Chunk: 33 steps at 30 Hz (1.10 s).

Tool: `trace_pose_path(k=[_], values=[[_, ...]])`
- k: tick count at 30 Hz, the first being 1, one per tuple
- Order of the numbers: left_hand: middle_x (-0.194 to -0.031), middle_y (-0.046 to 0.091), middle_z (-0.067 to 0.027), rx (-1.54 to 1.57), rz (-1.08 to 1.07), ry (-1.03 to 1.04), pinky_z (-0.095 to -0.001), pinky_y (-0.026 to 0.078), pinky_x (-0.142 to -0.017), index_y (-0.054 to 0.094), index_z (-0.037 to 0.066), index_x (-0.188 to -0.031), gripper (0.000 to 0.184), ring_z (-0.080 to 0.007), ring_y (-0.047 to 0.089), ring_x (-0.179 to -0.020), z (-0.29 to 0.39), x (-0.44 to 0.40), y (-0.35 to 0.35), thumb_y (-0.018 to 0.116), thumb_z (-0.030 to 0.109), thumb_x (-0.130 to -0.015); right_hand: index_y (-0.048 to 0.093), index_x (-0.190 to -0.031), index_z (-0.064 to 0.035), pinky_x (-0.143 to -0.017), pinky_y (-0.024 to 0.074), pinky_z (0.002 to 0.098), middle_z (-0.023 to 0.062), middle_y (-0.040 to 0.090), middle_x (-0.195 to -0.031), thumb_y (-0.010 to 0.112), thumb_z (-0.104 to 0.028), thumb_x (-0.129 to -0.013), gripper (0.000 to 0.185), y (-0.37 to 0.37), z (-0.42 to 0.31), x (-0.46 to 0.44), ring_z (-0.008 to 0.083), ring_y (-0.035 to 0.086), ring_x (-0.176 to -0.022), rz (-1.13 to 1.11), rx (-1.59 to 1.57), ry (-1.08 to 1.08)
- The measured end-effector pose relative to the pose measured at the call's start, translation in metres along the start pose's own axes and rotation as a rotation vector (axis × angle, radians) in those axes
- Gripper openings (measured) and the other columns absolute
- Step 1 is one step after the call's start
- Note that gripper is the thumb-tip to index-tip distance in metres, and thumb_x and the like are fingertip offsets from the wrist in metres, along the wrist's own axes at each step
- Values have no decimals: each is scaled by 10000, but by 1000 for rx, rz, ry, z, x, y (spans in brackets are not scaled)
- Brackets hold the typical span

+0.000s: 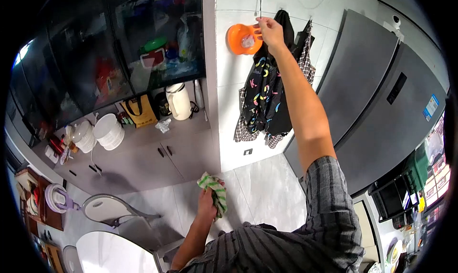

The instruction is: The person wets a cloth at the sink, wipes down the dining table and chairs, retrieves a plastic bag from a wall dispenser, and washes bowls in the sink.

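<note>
My left hand [206, 205], low near my body, is closed around a green-and-white striped cloth [214, 189]. My right hand [271, 32] is raised to the tiled wall, its fingertips pinched at the lower end of a thin dark cord [260, 1]. Beside those fingertips is an orange plastic bowl-like holder [235, 38] with a slotted right edge and something whitish and translucent inside. Whether the holder hangs from the cord is hard to see. Just below my right hand, dark patterned aprons [267, 91] hang on the wall.
Grey fridge [358, 87] at the right. On the left, a cabinet counter [143, 134] bears a white kettle [179, 101], a yellow bag [140, 111] and white baskets [109, 132]. A chair [107, 208] and a white round table [114, 254] stand lower left.
</note>
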<state>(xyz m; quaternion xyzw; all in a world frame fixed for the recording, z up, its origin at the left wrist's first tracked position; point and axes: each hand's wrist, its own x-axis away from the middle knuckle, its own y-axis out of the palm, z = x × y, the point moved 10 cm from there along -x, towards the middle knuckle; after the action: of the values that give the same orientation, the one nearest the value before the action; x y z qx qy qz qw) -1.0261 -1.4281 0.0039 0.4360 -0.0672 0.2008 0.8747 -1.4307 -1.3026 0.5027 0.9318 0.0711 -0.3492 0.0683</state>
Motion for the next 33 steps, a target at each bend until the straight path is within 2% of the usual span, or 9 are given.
trace_pose_path(k=[6,11,14,15,18,24,28,30,33], values=[[-1180,632,-165,83,93,-10,-391,553,-943,511,7,-1265,258,-277,644,-1059,15,4,-1,430,112,-1044,649,-1151,-34,-604,537,287,92,716,-916,584,-192,-997,229,0,19,-2,163,666,-724,8,-45,59],[-1292,572,-173,162,-87,-2,-478,454,-1100,468,-39,-1327,426,-314,585,-1210,53,-4,20,444,13,-904,651,-1187,-119,-685,512,265,37,713,-993,561,-235,-1019,223,3,20,-1,125,671,-804,-24,5,90],[-1299,580,-161,10,-32,79,-457,465,-1089,475,-46,-1324,411,-315,588,-1207,76,-1,41,441,70,-932,665,-1158,-118,-679,512,267,42,713,-993,566,-243,-1016,214,5,21,-1,134,671,-794,-29,14,97],[-1266,583,-208,179,20,36,-462,525,-1001,452,-71,-1319,408,-331,608,-1173,70,-6,36,432,26,-924,667,-1144,-112,-675,512,269,46,712,-988,567,-252,-1016,214,6,19,-2,140,672,-788,-42,10,87],[-1303,557,-216,247,4,-100,-484,510,-1032,431,-88,-1334,412,-331,608,-1166,38,-17,14,423,40,-942,677,-1027,-35,-555,509,282,97,703,-871,600,-193,-974,183,6,14,-5,153,652,-685,-22,-68,33],[-1245,603,-227,84,-31,-179,-456,516,-987,458,-65,-1343,398,-339,619,-1095,0,-15,-5,388,124,-1000,669,-891,5,-525,495,271,74,673,-755,576,-228,-985,268,1,-6,-9,130,625,-580,41,-10,-88],[-1223,596,-218,175,-1,-146,-520,500,-1010,461,-59,-1308,366,-366,605,-1124,-2,-20,-9,370,127,-1006,693,-997,-33,-560,500,250,54,674,-848,574,-255,-998,252,10,-17,1,114,632,-677,-64,62,-47],[-1211,597,-216,230,-9,-169,-529,493,-1021,473,-59,-1287,353,-366,605,-1124,-6,-24,-12,372,126,-1002,709,-967,-4,-493,473,254,54,669,-744,576,-174,-990,217,11,-25,4,95,597,-544,-34,9,-103],[-1185,603,-213,235,-23,-169,-531,485,-1035,494,-59,-1256,341,-366,608,-1121,-3,-20,0,377,129,-996,703,-1017,-13,-503,489,256,70,689,-774,560,-159,-992,206,14,-25,3,104,610,-559,-47,6,-43]])
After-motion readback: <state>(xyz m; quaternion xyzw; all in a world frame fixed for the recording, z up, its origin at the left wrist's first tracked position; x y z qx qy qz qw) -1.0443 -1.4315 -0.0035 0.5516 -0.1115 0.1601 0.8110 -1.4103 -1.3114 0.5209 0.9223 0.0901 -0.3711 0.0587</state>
